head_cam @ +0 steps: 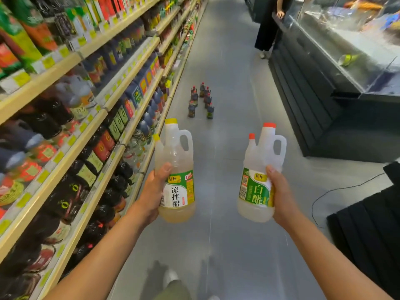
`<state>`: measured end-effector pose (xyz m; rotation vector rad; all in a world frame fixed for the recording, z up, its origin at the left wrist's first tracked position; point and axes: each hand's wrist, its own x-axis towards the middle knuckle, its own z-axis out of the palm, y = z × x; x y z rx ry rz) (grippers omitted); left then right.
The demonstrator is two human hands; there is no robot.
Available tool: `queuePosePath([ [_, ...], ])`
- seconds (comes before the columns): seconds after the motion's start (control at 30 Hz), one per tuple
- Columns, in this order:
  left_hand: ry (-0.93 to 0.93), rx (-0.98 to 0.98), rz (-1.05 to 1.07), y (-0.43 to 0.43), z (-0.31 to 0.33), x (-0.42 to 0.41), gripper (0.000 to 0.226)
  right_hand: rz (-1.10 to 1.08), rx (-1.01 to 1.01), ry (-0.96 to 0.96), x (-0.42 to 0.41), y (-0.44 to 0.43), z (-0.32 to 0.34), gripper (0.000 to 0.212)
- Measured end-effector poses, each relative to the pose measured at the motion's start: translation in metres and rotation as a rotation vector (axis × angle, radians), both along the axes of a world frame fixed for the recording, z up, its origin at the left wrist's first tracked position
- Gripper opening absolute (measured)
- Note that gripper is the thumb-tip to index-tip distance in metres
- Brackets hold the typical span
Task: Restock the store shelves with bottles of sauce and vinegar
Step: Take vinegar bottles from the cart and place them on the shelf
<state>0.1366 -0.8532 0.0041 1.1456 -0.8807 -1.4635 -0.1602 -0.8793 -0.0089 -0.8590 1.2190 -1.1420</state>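
- L hand (pixel 154 191) grips 2 yellow-cap vinegar bottles (pixel 178 180), upright, caps to 12 o'clock, thumb curled on the label
- R hand (pixel 279 193) grips 2 red-cap vinegar bottles (pixel 257 182), upright, leaning slightly to 1 o'clock
- approx 8 dark sauce bottles (pixel 201 102) stand on floor (pixel 227 61) at 12 o'clock
- shelves (pixel 65 131) at 9 o'clock, stocked

Yellow-capped pale-yellow vinegar bottle (pixel 176 169), orange-capped clear vinegar bottle (pixel 258 176), both green-and-white labelled; grey floor (pixel 227 61).
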Motion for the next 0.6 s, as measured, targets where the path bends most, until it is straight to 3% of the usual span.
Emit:
queuePosePath([
  [0.2, 0.008, 0.009, 0.038, -0.125, -0.012, 0.010, 0.089, -0.002, 0.000, 0.014, 0.008, -0.120, -0.003, 0.067],
  [0.33, -0.015, 0.012, 0.031, -0.215, -0.015, 0.024, 0.093, -0.022, -0.010, 0.022, 0.021, -0.201, -0.004, 0.062],
  [0.47, -0.028, 0.018, 0.009, -0.302, -0.017, 0.033, 0.075, -0.075, -0.003, 0.017, 0.034, -0.275, -0.001, 0.067],
  [0.6, -0.021, 0.032, -0.014, -0.380, -0.018, 0.032, 0.075, -0.107, 0.023, 0.019, 0.036, -0.345, 0.000, 0.058],
])
